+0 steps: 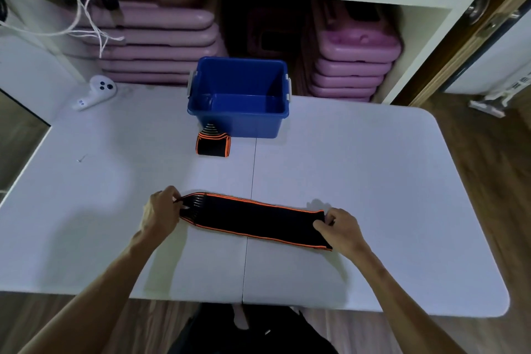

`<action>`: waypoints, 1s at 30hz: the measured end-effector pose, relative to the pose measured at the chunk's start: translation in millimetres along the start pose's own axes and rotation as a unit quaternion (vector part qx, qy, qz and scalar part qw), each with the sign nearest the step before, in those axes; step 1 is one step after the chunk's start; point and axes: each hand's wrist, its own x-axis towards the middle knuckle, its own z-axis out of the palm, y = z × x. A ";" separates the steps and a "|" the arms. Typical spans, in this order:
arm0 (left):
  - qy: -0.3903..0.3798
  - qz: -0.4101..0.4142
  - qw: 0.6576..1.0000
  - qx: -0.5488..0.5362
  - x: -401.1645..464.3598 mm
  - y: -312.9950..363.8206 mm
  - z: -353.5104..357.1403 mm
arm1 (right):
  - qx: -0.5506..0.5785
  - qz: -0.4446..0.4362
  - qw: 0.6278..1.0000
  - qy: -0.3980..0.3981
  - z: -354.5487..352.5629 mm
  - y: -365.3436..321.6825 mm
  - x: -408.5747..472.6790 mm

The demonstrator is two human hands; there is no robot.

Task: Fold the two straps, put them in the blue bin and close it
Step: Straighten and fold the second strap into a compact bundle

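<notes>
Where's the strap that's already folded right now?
In the head view, the folded strap lies on the white table just left of centre, against the front left corner of the open blue bin, beyond both hands.

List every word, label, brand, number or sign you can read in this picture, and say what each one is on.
No text can be read anywhere in the picture.
White controller: small blue marks near its base, too blurred to read.
Blue bin: no label shows.
Folded strap and flat strap: only orange edging and pale stripes, no lettering.
Purple cases on the shelf: moulded shapes, nothing legible.
</notes>
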 end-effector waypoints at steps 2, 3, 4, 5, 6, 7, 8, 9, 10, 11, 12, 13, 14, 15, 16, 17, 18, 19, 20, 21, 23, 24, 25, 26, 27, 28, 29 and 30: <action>0.010 -0.012 1.000 -0.010 3.3 -0.4 -2.4 | -0.018 -0.001 1.000 -0.016 -1.1 0.7 2.2; 0.013 -0.020 1.000 -0.018 5.1 0.9 -3.5 | -0.024 0.000 0.999 -0.022 -1.1 2.5 3.2; 0.019 -0.027 0.999 -0.029 7.1 2.3 -3.6 | -0.028 -0.002 0.999 -0.027 -0.2 5.5 3.8; 0.023 -0.034 0.998 -0.039 8.4 4.7 -4.3 | -0.029 -0.001 0.999 -0.029 1.2 8.6 3.9; 0.027 -0.039 0.998 -0.045 9.6 7.1 -4.7 | -0.025 0.000 0.999 -0.028 3.1 11.4 4.0; 0.029 -0.047 0.997 -0.049 10.2 9.3 -5.7 | -0.018 0.002 1.000 -0.025 4.7 12.8 3.1; 0.032 -0.056 0.996 -0.062 11.6 10.7 -6.4 | -0.011 -0.001 1.000 -0.023 6.6 12.7 2.1; 0.036 -0.071 0.994 -0.076 14.2 10.7 -7.0 | -0.008 -0.007 1.000 -0.026 8.5 11.3 0.7; 0.043 -0.088 0.991 -0.086 18.9 6.4 -7.0 | -0.003 -0.015 0.999 -0.032 11.6 8.9 -0.7; 0.049 -0.115 0.987 -0.102 24.9 2.2 -7.7 | 0.002 -0.024 0.999 -0.041 15.0 5.4 -1.7; 0.056 -0.148 0.979 -0.129 32.2 -3.9 -9.3 | 0.009 -0.034 0.998 -0.049 19.5 0.8 -2.7; 0.061 -0.186 0.965 -0.177 39.0 -10.6 -12.2 | 0.014 -0.043 0.997 -0.058 24.7 -5.1 -3.7; 0.066 -0.215 0.945 -0.238 45.2 -18.2 -15.2 | 0.022 -0.054 0.996 -0.065 31.1 -11.6 -4.2; 0.071 -0.233 0.926 -0.290 47.5 -22.6 -19.5 | 0.028 -0.065 0.995 -0.073 38.3 -18.8 -4.8; 0.082 -0.234 0.914 -0.320 47.3 -26.6 -22.2 | 0.036 -0.076 0.993 -0.080 46.8 -26.1 -5.8; 0.107 -0.223 0.921 -0.302 43.4 -27.8 -25.3 | 0.044 -0.085 0.992 -0.086 55.7 -34.4 -7.3; 0.136 -0.203 0.935 -0.258 36.7 -25.7 -28.2 | 0.055 -0.089 0.990 -0.092 65.8 -42.4 -8.4; 0.162 -0.169 0.949 -0.211 26.6 -22.1 -29.6 | 0.063 -0.092 0.989 -0.096 75.6 -50.6 -10.0; 0.175 -0.115 0.962 -0.175 14.1 -19.0 -27.8 | 0.071 -0.095 0.988 -0.100 86.1 -58.6 -11.6; 0.176 -0.051 0.971 -0.151 -0.6 -14.6 -23.8 | 0.075 -0.100 0.987 -0.104 96.3 -66.4 -13.9; 0.149 0.060 0.981 -0.110 -32.6 -8.6 -8.3 | 0.087 -0.101 0.983 -0.123 114.6 -80.4 -19.4; 0.128 0.103 0.982 -0.089 -48.9 -7.9 1.6 | 0.097 -0.100 0.980 -0.143 122.7 -86.0 -22.4; 0.108 0.132 0.983 -0.069 -64.5 -7.1 11.5 | 0.102 -0.104 0.975 -0.166 129.2 -90.0 -25.3; 0.091 0.150 0.983 -0.052 -78.2 -6.5 20.4 | 0.093 -0.116 0.972 -0.183 133.7 -92.0 -26.7; 0.075 0.160 0.984 -0.036 -89.8 -6.7 28.4 | 0.063 -0.142 0.969 -0.194 134.5 -93.3 -26.4; 0.066 0.163 0.984 -0.023 -99.2 -6.2 34.9 | 0.019 -0.175 0.963 -0.204 132.2 -92.5 -23.9; 0.061 0.165 0.984 -0.013 -107.1 -5.2 39.9 | -0.024 -0.211 0.953 -0.216 127.1 -90.6 -20.2; 0.057 0.167 0.984 -0.003 -113.2 -4.1 44.0 | -0.062 -0.246 0.939 -0.232 120.4 -87.7 -15.1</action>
